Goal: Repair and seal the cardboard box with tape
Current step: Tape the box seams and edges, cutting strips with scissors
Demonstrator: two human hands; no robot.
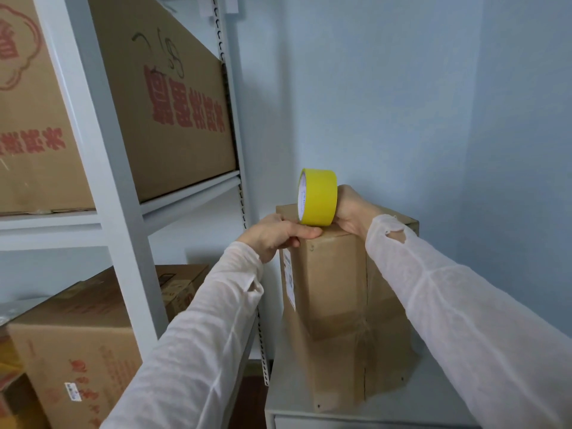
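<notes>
Right hand round yellow tape, white-labelled box

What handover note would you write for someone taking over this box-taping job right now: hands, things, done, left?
Left hand grips the top corner of the cardboard box, thumb flat on its top beside the roll.
Right hand holds the yellow tape roll on edge on the box top.
The box stands upright on a grey cabinet beside the white shelving.
Done: roll placed at the near edge; no yellow tape shows on the box sides.
Left: run tape across the top and down the sides, cut, press flat.
</notes>
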